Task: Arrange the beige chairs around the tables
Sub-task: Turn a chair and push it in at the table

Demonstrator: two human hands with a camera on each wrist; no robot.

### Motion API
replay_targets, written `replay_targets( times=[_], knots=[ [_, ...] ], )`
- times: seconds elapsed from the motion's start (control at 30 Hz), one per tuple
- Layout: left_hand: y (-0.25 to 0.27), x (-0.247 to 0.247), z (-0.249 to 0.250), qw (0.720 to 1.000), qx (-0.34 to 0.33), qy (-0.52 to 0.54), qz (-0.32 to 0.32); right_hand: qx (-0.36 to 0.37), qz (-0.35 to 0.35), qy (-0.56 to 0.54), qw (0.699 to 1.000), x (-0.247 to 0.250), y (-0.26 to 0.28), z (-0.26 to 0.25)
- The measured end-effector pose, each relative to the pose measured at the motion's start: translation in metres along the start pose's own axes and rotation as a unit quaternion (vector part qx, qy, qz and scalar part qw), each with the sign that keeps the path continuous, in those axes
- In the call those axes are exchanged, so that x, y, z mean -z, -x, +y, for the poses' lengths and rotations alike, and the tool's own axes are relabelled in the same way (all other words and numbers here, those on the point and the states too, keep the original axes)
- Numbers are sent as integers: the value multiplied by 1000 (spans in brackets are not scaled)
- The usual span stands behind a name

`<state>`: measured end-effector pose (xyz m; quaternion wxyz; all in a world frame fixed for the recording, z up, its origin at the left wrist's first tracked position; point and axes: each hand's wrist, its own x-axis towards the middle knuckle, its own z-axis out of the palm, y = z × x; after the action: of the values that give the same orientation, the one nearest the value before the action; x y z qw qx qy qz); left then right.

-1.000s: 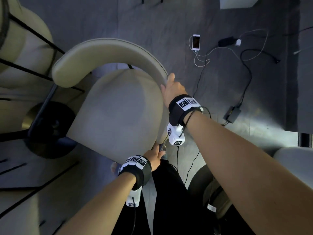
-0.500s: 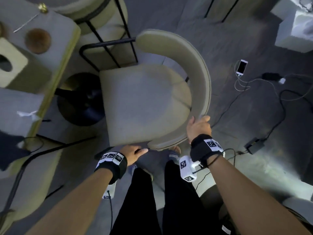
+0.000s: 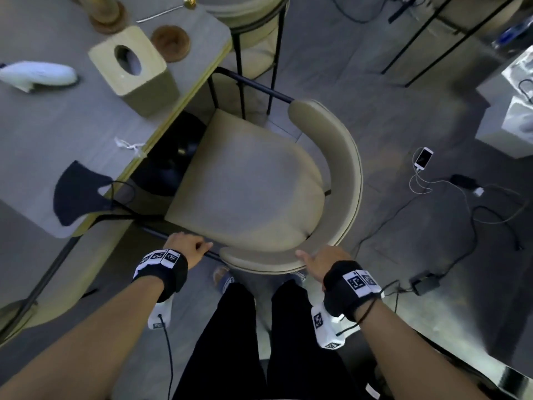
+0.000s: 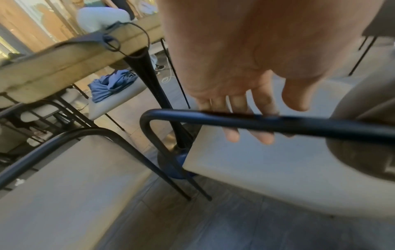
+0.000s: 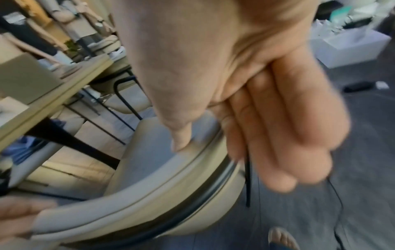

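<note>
A beige chair (image 3: 245,183) with a curved backrest (image 3: 346,174) stands in front of me, its seat front by the edge of the grey table (image 3: 72,134). My left hand (image 3: 187,246) lies over the chair's black frame bar (image 4: 320,125). Its fingers (image 4: 230,133) hook across that bar beside the seat (image 4: 278,169). My right hand (image 3: 317,261) holds the near end of the backrest (image 5: 149,194). The thumb (image 5: 181,135) presses on the top and the fingers (image 5: 288,143) run down the outer side.
On the table lie a tissue box (image 3: 132,70), a coaster (image 3: 170,41) and a black face mask (image 3: 78,194). Another beige chair (image 3: 251,24) stands beyond, and a third seat (image 3: 86,269) at lower left. A phone (image 3: 423,158) and cables (image 3: 473,215) lie on the floor to the right.
The chair has swung round and now faces the table edge. My left hand moved from the seat's rim onto the black frame bar. My right hand stayed on the backrest.
</note>
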<state>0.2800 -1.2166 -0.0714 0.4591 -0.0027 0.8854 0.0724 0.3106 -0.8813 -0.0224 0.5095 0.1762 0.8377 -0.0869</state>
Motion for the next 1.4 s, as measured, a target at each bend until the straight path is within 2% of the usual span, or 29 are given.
replay_targets(
  times=[0.1, 0.17, 0.23, 0.3, 0.4, 0.47, 0.53, 0.6, 0.63, 0.73, 0.8, 0.87, 1.0, 1.13, 1.2, 1.4],
  knots=[
    [11, -1, 7, 997, -26, 60, 33, 75, 48, 80, 993, 26, 9, -6],
    [19, -1, 25, 993, -45, 108, 28, 144, 103, 90, 980, 44, 5, -10],
    [27, -3, 47, 986, -69, 146, 28, 209, 126, 90, 966, 61, 1, -13],
    [31, -7, 72, 984, -102, 140, 44, 234, 93, 107, 962, 78, -4, -12],
    [36, -13, 110, 980, -127, 146, 41, 204, -9, 199, 958, 104, -19, -4],
    [41, -16, 133, 986, -109, 126, 9, 175, -45, 272, 945, 116, -31, 4],
    [46, -13, 152, 995, -79, 62, -19, 169, -87, 311, 931, 125, -41, 6],
    [46, -11, 163, 996, -68, 31, -42, 190, -112, 377, 899, 127, -60, 10],
    [44, -13, 167, 996, -69, 22, -47, 215, -97, 421, 876, 125, -69, 14],
    [36, -17, 173, 997, -65, -11, -47, 271, -18, 523, 808, 127, -76, 23],
    [35, -19, 174, 997, -55, -26, -43, 308, 45, 542, 781, 129, -68, 26],
    [35, -23, 173, 997, -50, -38, -36, 336, 69, 551, 761, 126, -62, 26],
    [35, -33, 171, 996, -5, -82, -31, 330, 81, 537, 772, 120, -53, 24],
    [36, -36, 171, 996, -26, -87, -19, 324, 80, 535, 776, 122, -44, 18],
    [32, -37, 168, 996, -16, -89, -16, 326, 69, 541, 772, 125, -45, 13],
    [40, -26, 122, 997, -14, -72, -28, 349, 73, 535, 766, 98, -34, -9]
  ],
)
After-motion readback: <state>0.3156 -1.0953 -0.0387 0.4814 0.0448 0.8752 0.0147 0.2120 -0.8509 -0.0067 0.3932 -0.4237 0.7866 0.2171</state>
